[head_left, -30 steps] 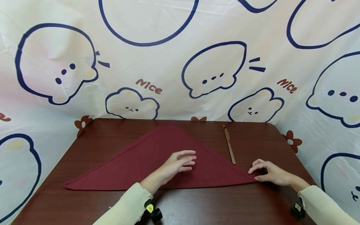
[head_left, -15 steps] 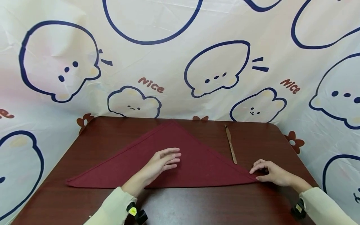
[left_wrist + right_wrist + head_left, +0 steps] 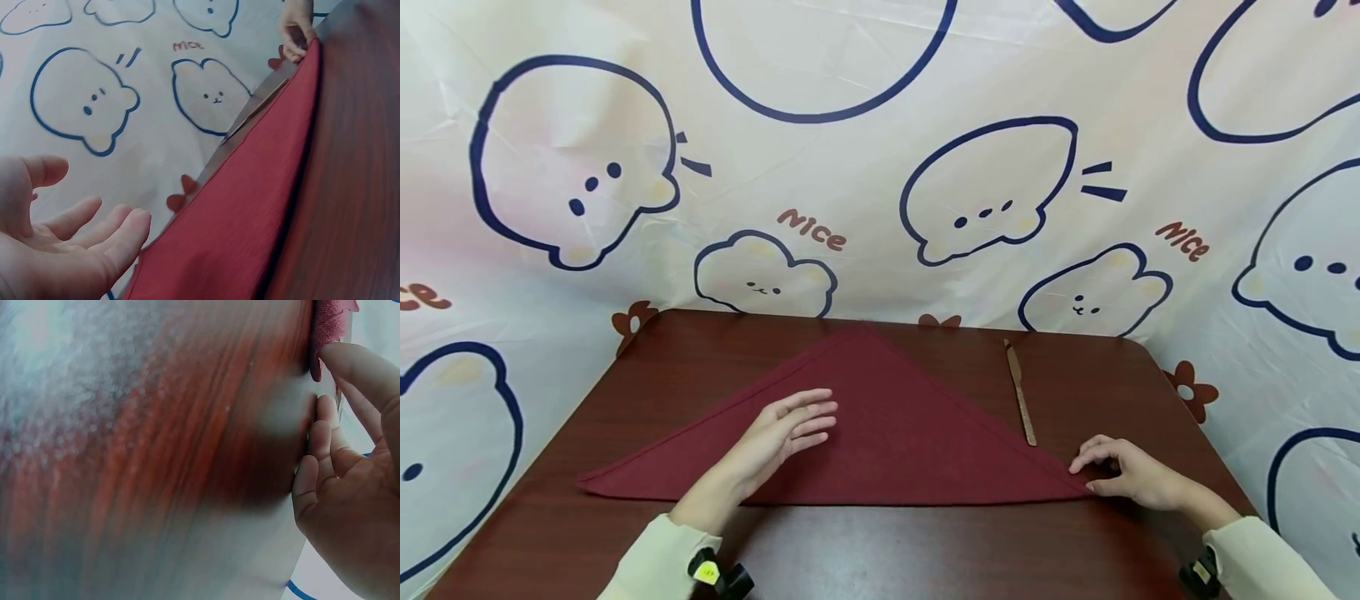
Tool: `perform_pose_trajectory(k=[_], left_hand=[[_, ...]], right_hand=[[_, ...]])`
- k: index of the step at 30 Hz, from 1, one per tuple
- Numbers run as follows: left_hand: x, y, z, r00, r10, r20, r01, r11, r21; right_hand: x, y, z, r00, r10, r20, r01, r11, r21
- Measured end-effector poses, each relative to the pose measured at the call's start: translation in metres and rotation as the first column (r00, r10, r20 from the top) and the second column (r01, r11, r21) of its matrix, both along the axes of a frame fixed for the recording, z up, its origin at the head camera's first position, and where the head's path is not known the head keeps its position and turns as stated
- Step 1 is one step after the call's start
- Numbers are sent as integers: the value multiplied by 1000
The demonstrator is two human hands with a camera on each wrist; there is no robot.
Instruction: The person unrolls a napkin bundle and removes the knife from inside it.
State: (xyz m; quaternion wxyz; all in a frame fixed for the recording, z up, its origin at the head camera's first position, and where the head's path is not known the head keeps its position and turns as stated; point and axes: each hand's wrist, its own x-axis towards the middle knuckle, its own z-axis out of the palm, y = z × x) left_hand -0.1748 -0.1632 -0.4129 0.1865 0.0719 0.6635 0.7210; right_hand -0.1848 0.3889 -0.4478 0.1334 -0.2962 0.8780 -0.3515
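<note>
A dark red cloth napkin [image 3: 880, 433] lies folded into a wide triangle, its long edge toward me and its peak at the table's far edge. Over its left half hovers my left hand [image 3: 778, 437], fingers relaxed and slightly spread, holding nothing. In the left wrist view that hand [image 3: 69, 240] is palm-up beside the red cloth [image 3: 250, 187]. My right hand [image 3: 1138, 475] pinches the napkin's right corner between thumb and fingers. The right wrist view shows its thumb against the cloth's tip [image 3: 330, 331], while the other fingertips rest at the tabletop.
A gold-coloured table knife [image 3: 1019, 392] lies beyond the napkin's right slope, handle end near the cloth. The brown wooden table [image 3: 880, 550] is backed by a cartoon-printed white curtain [image 3: 865, 183] on the far side and both flanks.
My left hand has moved left across the napkin, from its middle toward its left half. The right hand stays at the right corner, and the napkin keeps its triangle shape.
</note>
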Motion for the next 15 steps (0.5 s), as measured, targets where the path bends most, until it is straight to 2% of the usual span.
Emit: perform_pose_trajectory(k=[7, 15], left_hand=[[1, -22, 7, 999, 29, -41, -29, 1000, -11], [5, -47, 17, 995, 69, -66, -70, 998, -4]], right_hand=[[-2, -1, 4, 1000, -7, -30, 7, 1000, 7], [-4, -3, 3, 999, 34, -30, -34, 999, -23]])
